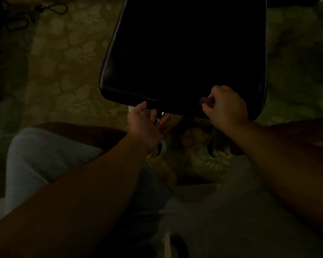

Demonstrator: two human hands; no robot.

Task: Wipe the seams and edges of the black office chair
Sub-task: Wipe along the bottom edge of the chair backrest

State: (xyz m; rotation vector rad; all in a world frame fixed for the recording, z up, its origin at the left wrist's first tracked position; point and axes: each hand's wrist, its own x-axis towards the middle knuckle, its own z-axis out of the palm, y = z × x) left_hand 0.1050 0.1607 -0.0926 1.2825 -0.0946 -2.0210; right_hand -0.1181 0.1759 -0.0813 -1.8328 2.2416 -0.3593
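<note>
Seat (pixel 183 53) of black office chair fills upper centre, over patterned carpet (pixel 63 75); right hand (pixel 226 107) sits at seat's near edge, fingers curled round sth small, dark (too dim to name); left hand (pixel 147 123) just below edge w/ fingers loosely spread, gripping nothing.

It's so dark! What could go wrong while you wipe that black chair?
1. The dim light hides the black seat, so dirt in its seams might get missed.
2. The left hand reaches under the front edge, close to a shiny metal part; fingers could perhaps get pinched or scraped there.
3. The right hand pinches only a small dark thing, maybe a cloth, at the edge. It could slip out.
</note>
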